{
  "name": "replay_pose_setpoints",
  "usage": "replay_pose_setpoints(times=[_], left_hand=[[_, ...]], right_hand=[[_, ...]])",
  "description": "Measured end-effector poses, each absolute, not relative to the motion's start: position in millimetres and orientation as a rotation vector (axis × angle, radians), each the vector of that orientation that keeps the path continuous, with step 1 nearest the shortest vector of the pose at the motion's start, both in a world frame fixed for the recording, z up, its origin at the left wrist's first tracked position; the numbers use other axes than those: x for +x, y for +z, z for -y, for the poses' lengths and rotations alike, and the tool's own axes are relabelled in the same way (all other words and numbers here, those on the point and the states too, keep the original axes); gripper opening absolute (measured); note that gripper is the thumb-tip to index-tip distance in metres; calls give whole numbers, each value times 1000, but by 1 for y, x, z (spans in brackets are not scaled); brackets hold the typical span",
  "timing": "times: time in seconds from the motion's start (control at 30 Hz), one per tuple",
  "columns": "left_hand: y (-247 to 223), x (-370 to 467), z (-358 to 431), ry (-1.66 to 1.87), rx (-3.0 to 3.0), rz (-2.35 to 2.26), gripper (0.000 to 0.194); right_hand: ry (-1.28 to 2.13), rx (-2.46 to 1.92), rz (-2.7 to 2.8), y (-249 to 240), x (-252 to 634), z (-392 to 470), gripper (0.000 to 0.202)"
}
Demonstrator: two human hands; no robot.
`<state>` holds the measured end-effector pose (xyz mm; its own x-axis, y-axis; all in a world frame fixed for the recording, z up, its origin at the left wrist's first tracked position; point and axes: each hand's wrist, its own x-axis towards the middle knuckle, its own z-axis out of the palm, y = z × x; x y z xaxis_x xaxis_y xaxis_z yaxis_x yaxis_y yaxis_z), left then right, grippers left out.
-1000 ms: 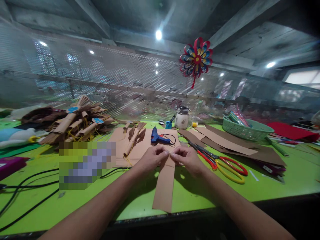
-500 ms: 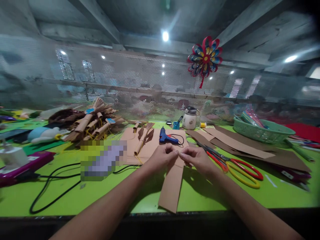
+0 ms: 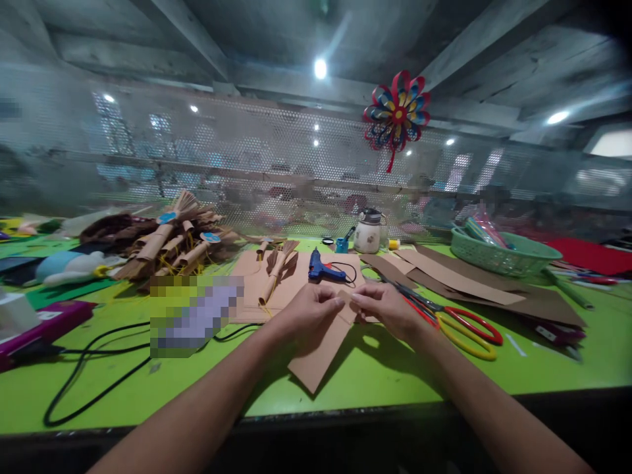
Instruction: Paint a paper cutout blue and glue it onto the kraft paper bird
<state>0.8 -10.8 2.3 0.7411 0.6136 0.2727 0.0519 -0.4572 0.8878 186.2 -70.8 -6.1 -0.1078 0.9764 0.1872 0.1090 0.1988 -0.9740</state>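
A strip of brown kraft paper [image 3: 322, 350] slants toward the table's front edge, with a crease across its upper part. My left hand [image 3: 316, 308] pinches its far end between thumb and fingers. On the other side of that end, my right hand [image 3: 384, 308] pinches it too, thumb and forefinger together. Just beyond my hands lies a blue glue gun [image 3: 323, 266] on flat brown paper sheets [image 3: 245, 280]. Scissors with red and yellow handles [image 3: 467, 332] rest to the right of my right hand. A rolled paper piece with a fanned end [image 3: 276, 273] lies left of the glue gun.
Several rolled paper bundles [image 3: 165, 243] are heaped at the left, near a purple power strip [image 3: 59, 319] and a black cable [image 3: 93, 345]. Dark brown paper sheets [image 3: 538, 301] and a green basket [image 3: 503, 253] lie right. A white bottle [image 3: 368, 236] stands at the back.
The paper strip's near end has swung left and up, so it slants more. Both hands still pinch the far end. The whole view has shifted slightly.
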Motion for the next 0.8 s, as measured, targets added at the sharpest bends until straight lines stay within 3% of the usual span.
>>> replay_pose_setpoints(times=[0.43,0.6,0.7,0.8], left_hand=[[-2,0,10,390,1609,-595,41],[1,-6,3,344,1462,-672,35],[3,-9,1,389,1460,-652,34],[2,-8,1,426,1438,-604,33]], right_hand=[[345,-1174,1579,-4,171,73,33],[416,-1212,1524,0,189,73,39],[334,-1430,1532,9,239,88,44],[2,-1946,1811,13,301,116,32]])
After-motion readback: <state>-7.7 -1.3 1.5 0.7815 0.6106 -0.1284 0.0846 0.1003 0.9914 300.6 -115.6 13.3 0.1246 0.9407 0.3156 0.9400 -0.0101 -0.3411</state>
